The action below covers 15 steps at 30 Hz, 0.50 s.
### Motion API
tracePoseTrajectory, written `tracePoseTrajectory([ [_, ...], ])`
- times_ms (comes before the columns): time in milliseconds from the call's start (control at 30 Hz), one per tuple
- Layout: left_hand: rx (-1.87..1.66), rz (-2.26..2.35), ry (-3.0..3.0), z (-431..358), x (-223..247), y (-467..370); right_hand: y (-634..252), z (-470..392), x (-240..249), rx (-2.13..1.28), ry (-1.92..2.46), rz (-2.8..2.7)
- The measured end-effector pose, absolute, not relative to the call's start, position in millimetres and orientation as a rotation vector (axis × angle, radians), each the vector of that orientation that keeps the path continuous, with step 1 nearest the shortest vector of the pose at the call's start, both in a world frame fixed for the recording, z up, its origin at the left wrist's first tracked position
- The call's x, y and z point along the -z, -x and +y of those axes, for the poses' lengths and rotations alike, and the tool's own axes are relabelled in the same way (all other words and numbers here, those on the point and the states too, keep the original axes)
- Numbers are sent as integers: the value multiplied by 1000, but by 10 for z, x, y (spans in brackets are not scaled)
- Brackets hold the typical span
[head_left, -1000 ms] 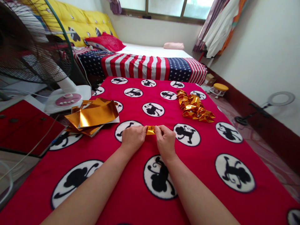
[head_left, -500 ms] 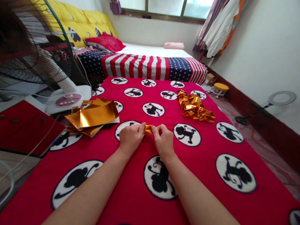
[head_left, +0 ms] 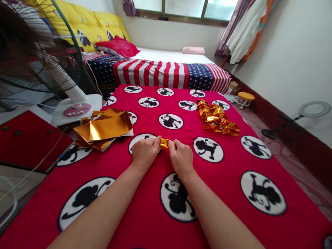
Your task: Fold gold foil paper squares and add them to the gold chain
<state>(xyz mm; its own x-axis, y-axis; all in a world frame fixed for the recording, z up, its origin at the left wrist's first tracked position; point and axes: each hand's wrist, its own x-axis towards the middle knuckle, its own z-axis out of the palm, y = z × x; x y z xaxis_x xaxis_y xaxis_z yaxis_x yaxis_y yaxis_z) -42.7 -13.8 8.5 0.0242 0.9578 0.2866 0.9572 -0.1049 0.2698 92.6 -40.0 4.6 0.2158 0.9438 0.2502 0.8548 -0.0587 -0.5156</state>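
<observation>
A small folded piece of gold foil paper (head_left: 164, 143) is pinched between both hands, low over the red cloth with monkey prints (head_left: 145, 214). My left hand (head_left: 145, 150) is closed on its left end, thumb on top. On the right end, my right hand (head_left: 182, 155) grips it with thumb and curled fingers. The fingers cover both ends of the piece. Left of the hands lies a loose stack of flat gold foil sheets (head_left: 111, 127). Several folded gold foil pieces (head_left: 217, 118) sit heaped to the far right.
An electric fan (head_left: 75, 109) stands at the left beside a red drawer box (head_left: 31, 141). Beyond the cloth is a bed with a stars-and-stripes cover (head_left: 160, 73). A yellow stool (head_left: 246, 96) and a ring light (head_left: 315, 109) stand on the floor at right.
Both hands keep hold of the folded gold foil piece in nearly the same place. The whole view has shifted slightly; the fan's blurred head looks a little different.
</observation>
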Motion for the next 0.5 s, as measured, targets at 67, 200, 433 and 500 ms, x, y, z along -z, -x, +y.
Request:
tracePoseTrajectory([
  [67,-618,2101,-2243,-136,-86,430,-928,-401,-39,-209,1917,-1677],
  [200,-591,2032,-2270,-125,-74,417,-941,-397,0,-231,1819,-1676],
  [433,-629,1913,-2258,-119,-56,419,-961,-403,31,-270,1711,-1613],
  [500,-677,1895,-2206,-119,-61,434,-965,-405,29,-281,1710,-1620],
])
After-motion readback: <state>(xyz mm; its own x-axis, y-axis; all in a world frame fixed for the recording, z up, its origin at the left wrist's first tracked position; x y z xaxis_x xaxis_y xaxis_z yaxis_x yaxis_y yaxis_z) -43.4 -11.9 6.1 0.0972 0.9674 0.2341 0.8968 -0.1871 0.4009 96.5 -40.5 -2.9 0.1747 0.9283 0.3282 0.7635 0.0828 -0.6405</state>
